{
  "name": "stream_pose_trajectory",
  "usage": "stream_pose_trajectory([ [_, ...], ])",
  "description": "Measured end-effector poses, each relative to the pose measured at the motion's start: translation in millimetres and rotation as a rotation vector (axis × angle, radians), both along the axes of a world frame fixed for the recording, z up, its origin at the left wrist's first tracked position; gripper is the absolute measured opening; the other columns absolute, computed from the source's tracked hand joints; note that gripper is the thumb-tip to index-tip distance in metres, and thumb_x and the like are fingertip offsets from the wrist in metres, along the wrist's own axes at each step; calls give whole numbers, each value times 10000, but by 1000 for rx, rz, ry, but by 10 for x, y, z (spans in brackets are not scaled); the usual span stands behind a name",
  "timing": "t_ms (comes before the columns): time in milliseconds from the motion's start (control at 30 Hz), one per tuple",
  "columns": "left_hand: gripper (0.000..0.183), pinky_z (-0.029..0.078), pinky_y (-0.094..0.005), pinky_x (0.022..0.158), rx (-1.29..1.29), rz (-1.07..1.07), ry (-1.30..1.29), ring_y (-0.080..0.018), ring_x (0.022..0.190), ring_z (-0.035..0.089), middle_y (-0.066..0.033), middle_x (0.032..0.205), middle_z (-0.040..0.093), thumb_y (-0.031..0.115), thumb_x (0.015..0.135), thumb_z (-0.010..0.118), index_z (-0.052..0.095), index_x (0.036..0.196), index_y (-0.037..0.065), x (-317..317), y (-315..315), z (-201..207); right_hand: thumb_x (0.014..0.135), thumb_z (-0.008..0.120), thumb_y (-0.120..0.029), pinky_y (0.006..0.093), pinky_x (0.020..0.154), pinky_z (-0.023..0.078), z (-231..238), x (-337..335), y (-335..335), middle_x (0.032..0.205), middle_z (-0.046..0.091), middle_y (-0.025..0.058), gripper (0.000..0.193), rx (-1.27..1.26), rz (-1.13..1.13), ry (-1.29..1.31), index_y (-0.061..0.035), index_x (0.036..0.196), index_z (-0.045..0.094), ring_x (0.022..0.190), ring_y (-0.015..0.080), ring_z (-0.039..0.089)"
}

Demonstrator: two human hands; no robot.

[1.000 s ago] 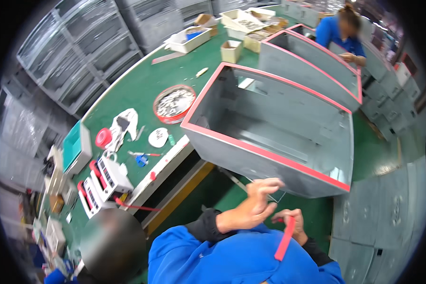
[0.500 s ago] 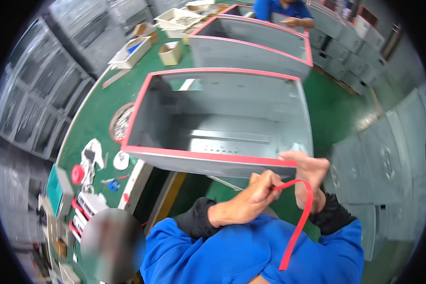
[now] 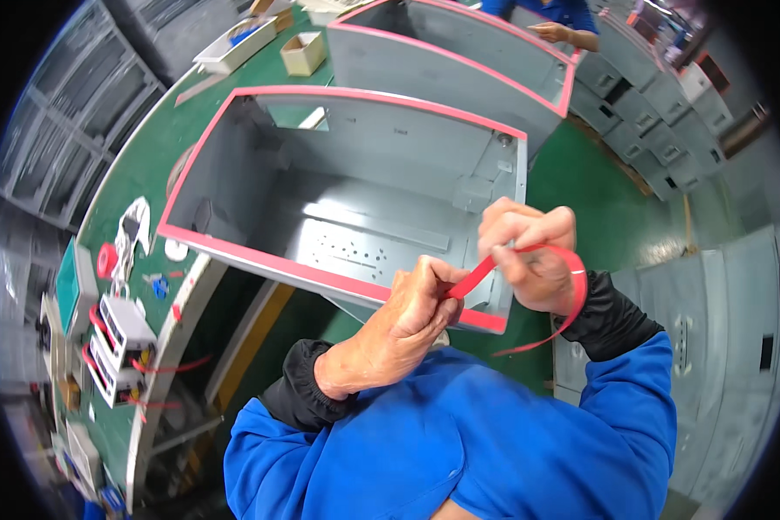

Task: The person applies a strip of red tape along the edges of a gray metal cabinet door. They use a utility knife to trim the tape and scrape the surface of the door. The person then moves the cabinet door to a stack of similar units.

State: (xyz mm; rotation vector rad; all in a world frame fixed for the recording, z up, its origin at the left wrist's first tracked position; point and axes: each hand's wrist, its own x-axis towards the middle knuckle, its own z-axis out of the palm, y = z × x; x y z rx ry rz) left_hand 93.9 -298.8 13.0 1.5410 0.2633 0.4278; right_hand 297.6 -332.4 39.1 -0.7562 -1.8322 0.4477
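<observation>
A grey metal cabinet (image 3: 390,230) lies with its open side up before me, red strip lining its far, left and near rims. Along the right rim I see bare grey metal. Close to the near right corner, my left hand (image 3: 381,334) pinches a red tape strip (image 3: 472,279) against or just above the rim; I cannot tell which. My right hand (image 3: 537,282), beyond it at the right rim, grips the same strip between thumb and fingers. A short stretch runs straight between both hands. The loose tail loops round my right wrist and hangs down beside it.
Another red-rimmed cabinet (image 3: 442,74) stands behind, with a co-worker's hand (image 3: 553,32) above it. On the green table (image 3: 160,156) at left are a red tape roll (image 3: 107,260), blue scissors (image 3: 159,286) and white devices (image 3: 117,347). Grey cabinets (image 3: 711,321) line the right side.
My right hand has risen and turned, now pinching the strip ahead of my left hand. The strip's tail, which hung across my front, now loops round my right wrist. My view has shifted.
</observation>
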Motion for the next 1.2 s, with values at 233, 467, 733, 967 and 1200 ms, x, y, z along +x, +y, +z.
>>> stream_pose_trajectory([
  [233, 397, 273, -333, 811, 578, 440, 80, -174, 872, 438, -41, 970, 529, -87, 781, 533, 415, 1114, 94, 122, -352, -191, 813, 439, 29, 336, 596, 386, -243, 380, -240, 647, 532, 109, 246, -314, 79, 384, -100, 899, 248, 602, 183, 436],
  [467, 519, 206, -375, 800, 904, 683, 191, -188, 955, 416, 5, 1073, 500, 7, 637, 722, 479, 1057, 190, 162, -665, -494, 819, 483, -49, 408, 997, 238, -331, 460, -472, 738, 558, 12, 224, -556, 64, -18, -104, 936, 300, 737, 117, 493],
  [733, 596, 202, -370, 814, 887, 761, 162, -175, 1008, 409, 5, 1091, 471, 19, 581, 754, 468, 1061, 226, 238, -775, -634, 864, 503, -91, 395, 1018, 223, -408, 491, -413, 754, 552, -23, 163, -489, 35, -147, -115, 925, 354, 784, 103, 483],
  [967, 644, 200, -357, 814, 918, 786, 159, -147, 972, 441, 4, 1079, 456, 34, 544, 762, 447, 1068, 234, 236, -814, -615, 851, 533, -32, 356, 981, 287, -427, 502, -406, 874, 433, 1, 170, -537, 25, -134, -54, 960, 403, 859, 122, 461],
  [1200, 644, 202, -360, 798, 913, 761, 152, -138, 953, 461, 9, 1080, 455, 44, 539, 766, 452, 1061, 250, 260, -819, -617, 854, 536, -36, 317, 848, 371, -363, 496, -383, 873, 435, 9, 146, -498, -3, -161, -59, 920, 408, 839, 131, 445],
])
